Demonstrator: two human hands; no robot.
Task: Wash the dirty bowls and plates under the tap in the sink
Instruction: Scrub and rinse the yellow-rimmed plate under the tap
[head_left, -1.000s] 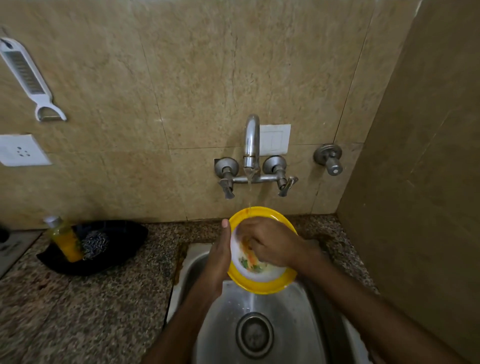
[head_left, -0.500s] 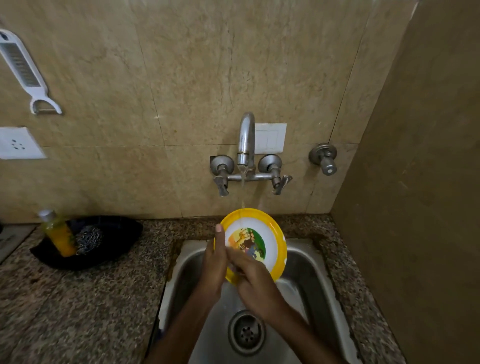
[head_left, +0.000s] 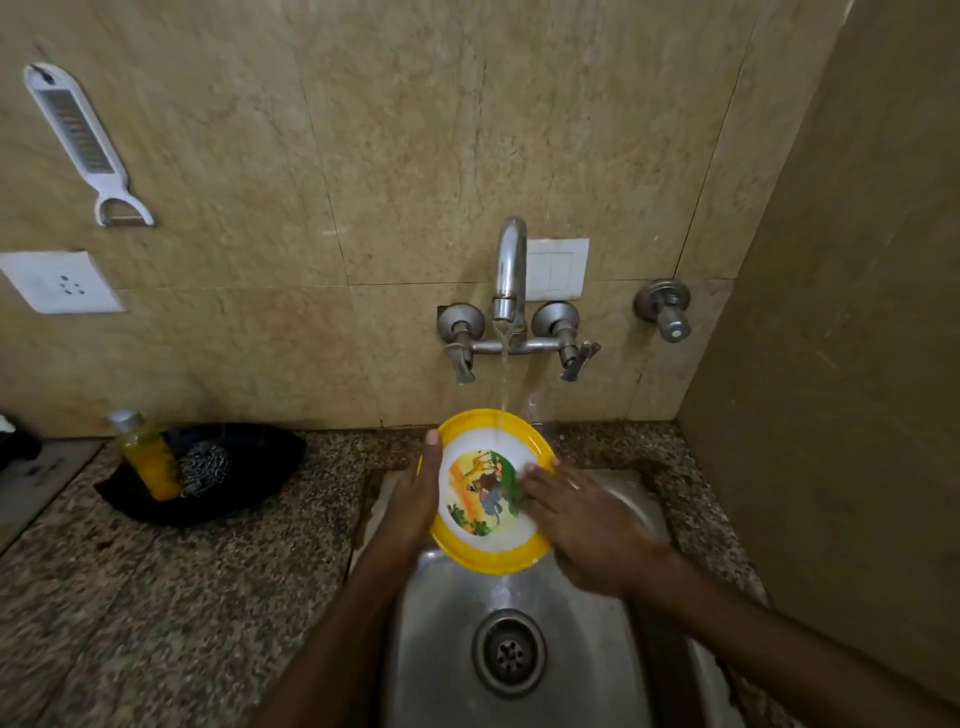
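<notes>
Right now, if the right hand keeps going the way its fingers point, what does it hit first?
The plate: the right hand points left, fingertips already on its picture side. Past it, likely the left hand.

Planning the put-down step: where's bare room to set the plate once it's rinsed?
Bare granite counter lies left of the sink, in front of the black cloth holding the yellow bottle and scrubber. The sink floor around the drain is free. It is crowded under the tap: plate, left hand, right hand.

Glossy plastic plate (head_left: 488, 548), brushed-steel sink (head_left: 447, 623)
</notes>
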